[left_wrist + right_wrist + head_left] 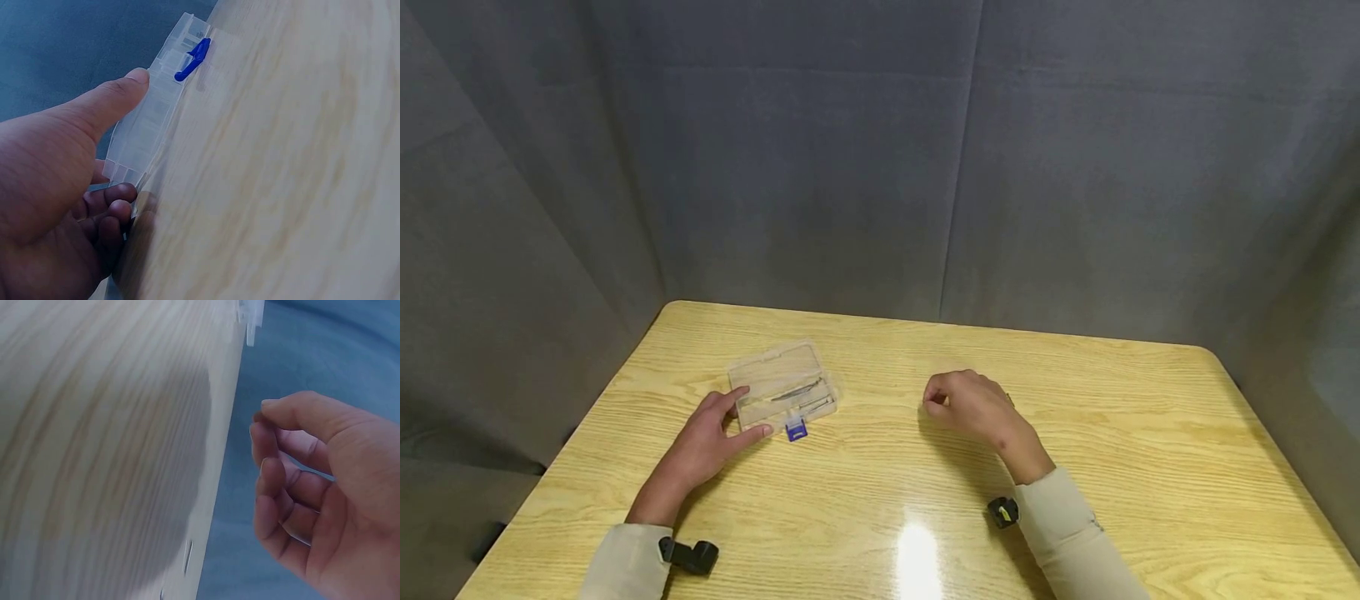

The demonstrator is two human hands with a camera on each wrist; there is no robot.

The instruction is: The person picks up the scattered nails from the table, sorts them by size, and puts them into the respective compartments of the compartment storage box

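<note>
A clear plastic box (775,367) with a blue latch (796,430) lies on the left part of the table, with thin metal tools (797,390) showing inside. My left hand (707,437) holds the box at its near left corner, thumb along the latch side and index finger over the left side. In the left wrist view, the other fingers (111,219) curl by the lower corner of the box (140,119). My right hand (970,404) is over the middle of the table, fingers curled in and thumb tip (269,403) against the index finger; nothing shows between them.
Small thin metal pieces (187,556) lie on the table near my right hand. The wooden table (865,500) has rounded far corners, and grey curtains (812,167) hang behind it and at both sides.
</note>
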